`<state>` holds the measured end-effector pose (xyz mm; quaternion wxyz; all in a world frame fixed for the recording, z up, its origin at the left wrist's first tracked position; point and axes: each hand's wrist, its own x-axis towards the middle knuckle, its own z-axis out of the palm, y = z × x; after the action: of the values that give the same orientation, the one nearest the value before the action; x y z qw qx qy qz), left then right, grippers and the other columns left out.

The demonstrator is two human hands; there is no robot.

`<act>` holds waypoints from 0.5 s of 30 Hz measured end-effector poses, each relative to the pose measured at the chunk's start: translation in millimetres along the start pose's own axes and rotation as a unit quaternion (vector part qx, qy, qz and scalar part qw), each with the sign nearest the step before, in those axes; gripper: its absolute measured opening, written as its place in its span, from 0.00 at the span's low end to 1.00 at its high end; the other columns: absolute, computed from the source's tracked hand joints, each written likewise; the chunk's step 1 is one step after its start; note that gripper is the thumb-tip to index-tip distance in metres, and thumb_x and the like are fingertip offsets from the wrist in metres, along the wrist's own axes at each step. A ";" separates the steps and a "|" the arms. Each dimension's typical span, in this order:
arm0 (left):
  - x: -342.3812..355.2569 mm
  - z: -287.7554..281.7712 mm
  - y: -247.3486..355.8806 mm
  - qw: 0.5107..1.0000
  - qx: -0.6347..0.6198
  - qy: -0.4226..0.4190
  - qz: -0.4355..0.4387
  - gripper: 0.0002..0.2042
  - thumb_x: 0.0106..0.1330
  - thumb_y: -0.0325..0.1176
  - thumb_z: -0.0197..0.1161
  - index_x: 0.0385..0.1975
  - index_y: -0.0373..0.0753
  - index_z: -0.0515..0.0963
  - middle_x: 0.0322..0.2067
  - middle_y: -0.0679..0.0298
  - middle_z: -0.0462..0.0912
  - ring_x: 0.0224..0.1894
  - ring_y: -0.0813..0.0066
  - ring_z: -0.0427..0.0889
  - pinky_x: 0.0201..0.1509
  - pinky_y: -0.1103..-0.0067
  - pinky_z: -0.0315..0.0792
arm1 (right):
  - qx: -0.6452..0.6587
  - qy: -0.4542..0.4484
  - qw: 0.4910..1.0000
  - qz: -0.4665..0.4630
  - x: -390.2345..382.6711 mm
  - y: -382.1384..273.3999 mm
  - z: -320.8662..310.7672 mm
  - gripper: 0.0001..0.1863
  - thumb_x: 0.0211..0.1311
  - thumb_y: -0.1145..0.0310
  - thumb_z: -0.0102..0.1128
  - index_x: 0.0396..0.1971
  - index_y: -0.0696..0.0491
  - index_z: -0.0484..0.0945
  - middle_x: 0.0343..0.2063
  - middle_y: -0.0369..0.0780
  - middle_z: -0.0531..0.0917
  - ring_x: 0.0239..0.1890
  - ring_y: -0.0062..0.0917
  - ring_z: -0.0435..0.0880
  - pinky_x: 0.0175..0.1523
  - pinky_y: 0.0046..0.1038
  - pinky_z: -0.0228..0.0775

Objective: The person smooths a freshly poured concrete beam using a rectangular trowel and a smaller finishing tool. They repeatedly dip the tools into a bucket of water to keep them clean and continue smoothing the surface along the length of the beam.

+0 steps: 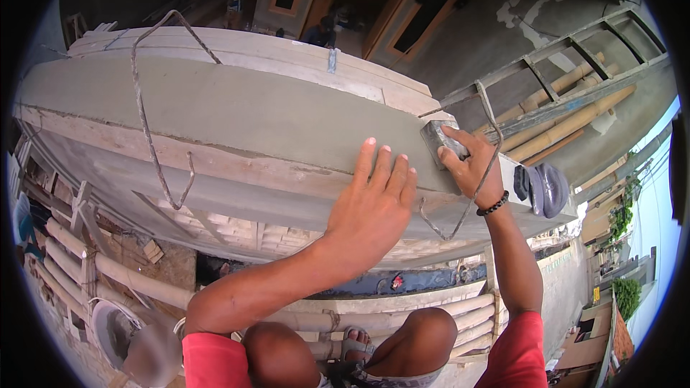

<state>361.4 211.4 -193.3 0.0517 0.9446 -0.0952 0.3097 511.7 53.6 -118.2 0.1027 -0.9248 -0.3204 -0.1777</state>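
Note:
A long ledge of smooth grey mortar (pixel 237 111) runs across the view between wooden form boards. My right hand (pixel 473 162) grips a small grey block-shaped hand float (pixel 435 136), which rests on the mortar near the ledge's right end. Thumb and fingers press around its near side. My left hand (pixel 377 197) lies open over the near form board (pixel 280 171), its fingers stretched towards the mortar and holding nothing. Bent steel rods loop over the ledge, one rod (pixel 140 111) at the left and another rod (pixel 493 118) right beside my right hand.
Right of my right hand a dark, shiny bundle (pixel 550 190) sits on the ledge end. Behind it lean a ladder (pixel 532 75) and bamboo poles (pixel 596 118). Bamboo scaffold poles (pixel 151 276) run below my knees. A bucket (pixel 111 327) stands low at left beside a blurred round shape.

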 end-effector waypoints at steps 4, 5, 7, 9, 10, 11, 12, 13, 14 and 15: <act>3.9 -1.7 4.5 1.000 0.004 -0.005 0.005 0.31 0.55 0.39 0.70 0.57 0.29 0.73 0.59 0.49 0.73 0.66 0.49 0.67 0.74 0.47 0.43 | -0.005 0.007 1.000 0.001 13.5 7.0 0.0 0.24 0.54 0.56 0.62 0.49 0.52 0.83 0.35 0.59 0.83 0.43 0.45 0.82 0.49 0.38 0.75; 4.7 -2.2 5.4 1.000 0.002 -0.004 0.008 0.30 0.55 0.39 0.70 0.57 0.29 0.74 0.59 0.49 0.73 0.66 0.49 0.67 0.74 0.47 0.43 | -0.016 0.017 1.000 0.004 18.7 11.8 -1.1 0.24 0.54 0.56 0.63 0.49 0.52 0.83 0.36 0.60 0.83 0.44 0.45 0.82 0.50 0.38 0.75; 4.3 -3.5 3.8 1.000 0.003 -0.003 0.009 0.30 0.56 0.40 0.69 0.57 0.29 0.74 0.60 0.49 0.73 0.66 0.49 0.67 0.74 0.47 0.43 | -0.013 -0.016 0.999 0.046 20.9 13.4 -2.2 0.24 0.54 0.56 0.62 0.49 0.52 0.83 0.39 0.60 0.83 0.45 0.46 0.82 0.51 0.39 0.75; 1.5 -6.1 1.6 1.000 0.010 -0.011 0.009 0.30 0.56 0.40 0.69 0.57 0.29 0.74 0.60 0.49 0.73 0.66 0.49 0.67 0.74 0.47 0.43 | 0.001 -0.045 0.997 0.066 14.9 -4.8 -8.3 0.24 0.54 0.56 0.62 0.49 0.52 0.83 0.38 0.59 0.83 0.44 0.46 0.82 0.51 0.40 0.75; 3.2 -5.6 0.0 1.000 0.012 -0.013 0.010 0.30 0.56 0.40 0.69 0.57 0.29 0.74 0.60 0.49 0.73 0.66 0.49 0.67 0.74 0.47 0.43 | 0.010 -0.031 0.999 0.042 9.9 -5.4 -5.7 0.24 0.54 0.55 0.62 0.49 0.51 0.83 0.37 0.59 0.83 0.43 0.47 0.82 0.51 0.40 0.75; 3.8 -5.6 -1.5 1.000 0.017 -0.018 0.009 0.30 0.56 0.40 0.69 0.57 0.29 0.74 0.60 0.49 0.73 0.66 0.49 0.67 0.74 0.47 0.43 | 0.020 -0.017 0.999 0.019 2.2 -5.2 -1.9 0.24 0.54 0.55 0.61 0.49 0.51 0.83 0.36 0.59 0.83 0.43 0.47 0.82 0.50 0.40 0.75; 3.1 -5.8 -3.2 0.999 0.022 -0.023 0.008 0.30 0.56 0.40 0.69 0.57 0.29 0.74 0.60 0.49 0.73 0.66 0.49 0.67 0.74 0.46 0.43 | 0.030 -0.004 1.000 -0.006 -0.4 -4.1 2.3 0.24 0.54 0.55 0.61 0.49 0.51 0.84 0.35 0.59 0.83 0.42 0.48 0.82 0.50 0.41 0.75; 4.0 -6.3 -0.3 0.999 0.022 -0.028 0.016 0.30 0.57 0.40 0.69 0.57 0.29 0.73 0.60 0.49 0.73 0.66 0.49 0.68 0.74 0.46 0.43 | 0.012 0.006 1.000 0.005 2.1 5.0 3.7 0.24 0.54 0.55 0.62 0.49 0.50 0.84 0.34 0.59 0.82 0.41 0.48 0.82 0.50 0.41 0.75; 6.5 -5.9 3.5 0.999 0.018 -0.027 0.019 0.30 0.57 0.40 0.69 0.57 0.29 0.73 0.60 0.49 0.73 0.66 0.49 0.67 0.74 0.46 0.43 | -0.009 0.017 1.000 0.017 12.0 19.2 4.1 0.24 0.54 0.54 0.62 0.49 0.50 0.84 0.34 0.59 0.82 0.41 0.48 0.82 0.49 0.41 0.75; 8.8 -3.8 6.9 0.999 0.014 -0.026 0.021 0.30 0.57 0.40 0.69 0.58 0.30 0.73 0.60 0.49 0.73 0.66 0.49 0.67 0.74 0.46 0.43 | -0.031 0.027 0.999 0.029 21.5 32.7 3.8 0.24 0.54 0.54 0.62 0.49 0.49 0.84 0.33 0.58 0.81 0.40 0.49 0.81 0.49 0.41 0.75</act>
<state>364.7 203.9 -184.6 0.0292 0.9507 -0.1118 0.2877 549.0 41.4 -115.7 0.0877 -0.9312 -0.2849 -0.2098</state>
